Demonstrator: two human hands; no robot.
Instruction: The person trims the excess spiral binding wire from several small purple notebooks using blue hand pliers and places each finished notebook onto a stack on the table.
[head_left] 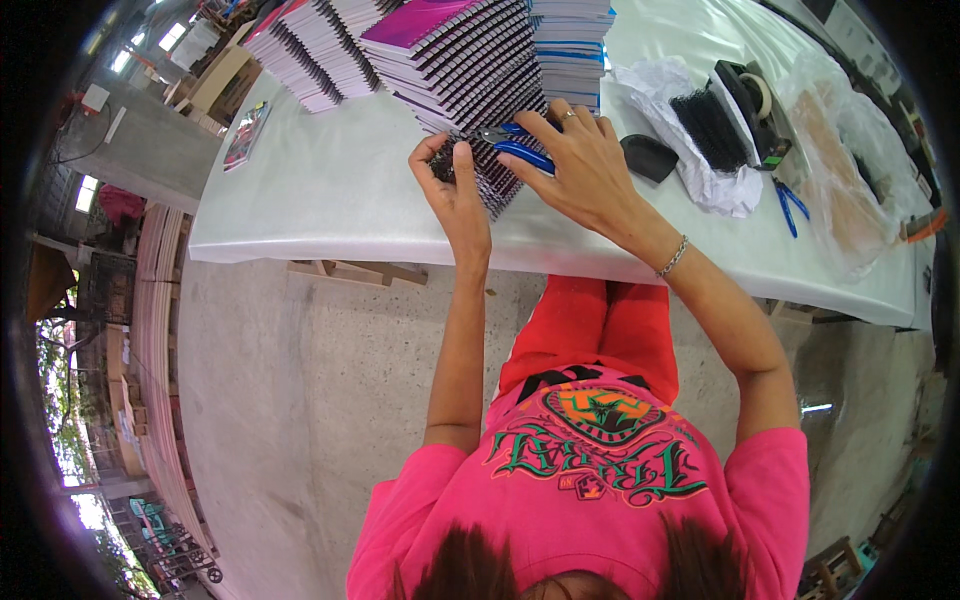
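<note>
My right hand (588,172) is closed around blue-handled cutting pliers (526,157), whose metal jaws point left at black spiral coil. My left hand (458,195) pinches the dark coil binding (443,164) of a spiral-bound notebook, close to the jaws; its fingers partly hide the coil. Right behind both hands rises a tall stack of spiral-bound notebooks (440,88) with purple covers and black coils. The lower part of the coil edges (494,190) shows between my hands, toward the table's front.
More notebook stacks (300,55) stand at the back left, near a small printed booklet (246,136). To the right, black coils (708,130) lie on crumpled white paper (740,190), beside a tape dispenser (757,108), a second blue-handled tool (789,206) and a clear plastic bag (850,190).
</note>
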